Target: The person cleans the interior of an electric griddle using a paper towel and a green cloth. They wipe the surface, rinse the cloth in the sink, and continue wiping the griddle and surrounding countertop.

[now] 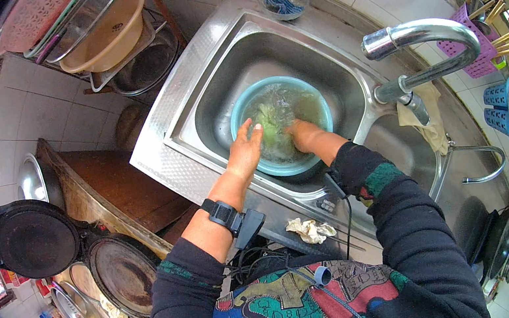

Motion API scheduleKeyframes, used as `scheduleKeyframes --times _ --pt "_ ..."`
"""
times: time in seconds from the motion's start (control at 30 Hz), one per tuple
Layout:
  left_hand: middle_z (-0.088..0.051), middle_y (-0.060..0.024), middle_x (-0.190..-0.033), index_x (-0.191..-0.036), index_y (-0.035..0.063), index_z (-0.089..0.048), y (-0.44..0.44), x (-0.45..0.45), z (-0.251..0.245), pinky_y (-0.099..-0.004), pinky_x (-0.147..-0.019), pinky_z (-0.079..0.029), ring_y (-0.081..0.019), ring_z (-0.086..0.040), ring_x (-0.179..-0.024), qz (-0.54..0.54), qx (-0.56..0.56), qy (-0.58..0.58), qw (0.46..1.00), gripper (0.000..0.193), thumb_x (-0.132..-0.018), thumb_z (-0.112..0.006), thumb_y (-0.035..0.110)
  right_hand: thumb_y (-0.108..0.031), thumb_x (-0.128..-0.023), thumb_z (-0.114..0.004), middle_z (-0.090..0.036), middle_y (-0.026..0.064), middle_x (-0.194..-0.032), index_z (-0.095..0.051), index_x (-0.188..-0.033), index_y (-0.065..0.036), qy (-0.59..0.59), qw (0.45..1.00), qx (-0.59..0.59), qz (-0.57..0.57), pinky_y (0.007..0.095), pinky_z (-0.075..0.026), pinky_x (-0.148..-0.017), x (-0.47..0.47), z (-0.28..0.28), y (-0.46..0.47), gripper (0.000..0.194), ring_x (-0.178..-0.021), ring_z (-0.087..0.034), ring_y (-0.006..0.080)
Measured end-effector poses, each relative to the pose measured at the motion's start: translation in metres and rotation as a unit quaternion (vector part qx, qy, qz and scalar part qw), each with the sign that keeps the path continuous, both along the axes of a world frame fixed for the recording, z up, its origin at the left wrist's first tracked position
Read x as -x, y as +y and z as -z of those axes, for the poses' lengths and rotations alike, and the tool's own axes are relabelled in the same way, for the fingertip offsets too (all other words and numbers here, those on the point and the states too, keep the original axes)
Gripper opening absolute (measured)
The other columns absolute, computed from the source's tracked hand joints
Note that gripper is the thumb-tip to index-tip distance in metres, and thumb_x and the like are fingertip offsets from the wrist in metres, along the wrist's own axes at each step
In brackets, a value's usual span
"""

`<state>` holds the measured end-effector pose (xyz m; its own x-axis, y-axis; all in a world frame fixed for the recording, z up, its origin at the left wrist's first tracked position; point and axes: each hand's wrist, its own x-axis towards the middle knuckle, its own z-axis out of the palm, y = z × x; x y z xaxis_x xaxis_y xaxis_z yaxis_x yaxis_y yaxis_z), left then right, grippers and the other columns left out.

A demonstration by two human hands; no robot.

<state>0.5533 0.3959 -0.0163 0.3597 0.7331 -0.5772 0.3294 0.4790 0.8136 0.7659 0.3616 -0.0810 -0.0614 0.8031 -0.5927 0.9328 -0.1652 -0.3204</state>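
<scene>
A light blue round basin (234, 112) full of cloudy, rippling water stands in the left bowl of a stainless steel double sink (217, 82). Pale green leafy vegetables (269, 119) lie in the water. My left hand (248, 147), fingers spread, is at the basin's near left side, its fingertips beside the greens and holding nothing that shows. The fingers of my right hand (304, 135) are under the water at the right of the greens; the churned surface hides what they touch. A curved chrome faucet (434, 33) stands to the right of the basin.
A glass bowl with a blue striped cloth (283, 2) sits behind the sink. A beige cloth (428, 119) hangs by the faucet base. A crumpled cloth (308, 230) lies at the near edge. Left are a black double pan (32, 239) and a wooden board (124, 184); stacked basins (107, 32) stand above.
</scene>
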Motion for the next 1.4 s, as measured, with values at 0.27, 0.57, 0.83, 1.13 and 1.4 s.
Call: scheduleKeyframes --times 0.27,0.57,0.83,1.13,1.4 --pt "-0.046 -0.0127 -0.158 -0.164 0.0140 -0.031 -0.002 -0.013 -0.014 -0.0492 -0.115 -0.041 -0.0301 -0.047 -0.142 -0.144 0.189 -0.182 0.954 0.086 -0.103 -0.038 0.074 -0.001 -0.090 -0.053 -0.062 0.0146 -0.121 -0.067 -0.118 -0.002 0.497 0.821 -0.144 0.243 0.0353 -0.062 -0.068 0.039 -0.107 -0.038 0.031 -0.094 -0.070 0.0260" --pt "-0.072 -0.0136 -0.106 -0.113 0.0071 -0.066 -0.005 -0.020 -0.007 -0.0460 -0.086 -0.060 -0.0306 -0.072 -0.096 -0.219 0.260 -0.286 0.896 0.063 -0.105 -0.046 0.066 -0.029 -0.097 -0.068 -0.056 0.0206 -0.125 -0.056 -0.126 -0.009 0.387 0.853 -0.307 0.167 0.0464 -0.045 -0.106 0.079 -0.140 -0.060 0.038 -0.119 -0.056 0.0426" --pt "-0.070 -0.0103 -0.103 -0.117 0.0059 -0.064 -0.015 -0.038 -0.003 -0.0410 -0.084 -0.059 -0.0251 -0.070 -0.094 -0.209 0.236 -0.321 0.893 0.050 -0.111 -0.044 0.051 -0.033 -0.101 -0.067 -0.071 0.0224 -0.102 -0.065 -0.111 -0.006 0.384 0.813 -0.363 0.245 0.0473 -0.055 -0.082 0.072 -0.117 -0.037 0.029 -0.094 -0.068 0.0453" --pt "-0.072 -0.0206 -0.106 -0.113 -0.0019 -0.063 -0.024 -0.039 0.005 -0.0456 -0.089 -0.052 -0.0363 -0.069 -0.096 0.035 -0.198 0.060 0.978 0.034 -0.111 -0.044 0.027 -0.041 -0.107 -0.051 -0.073 0.0258 -0.096 -0.068 -0.109 -0.007 0.123 0.923 -0.300 0.208 0.0573 -0.055 -0.080 0.023 -0.054 -0.005 0.038 -0.088 -0.069 0.0485" --pt "-0.057 -0.0352 -0.140 -0.153 -0.0049 -0.043 -0.004 0.002 0.011 -0.0455 -0.115 -0.042 -0.0465 -0.055 -0.133 0.032 -0.179 0.084 0.980 0.066 -0.094 -0.064 0.018 -0.008 -0.094 -0.065 -0.056 0.0227 -0.143 -0.055 -0.144 -0.014 0.020 0.984 -0.144 0.102 0.0510 -0.047 -0.109 0.008 -0.013 -0.015 0.051 -0.132 -0.055 0.0424"
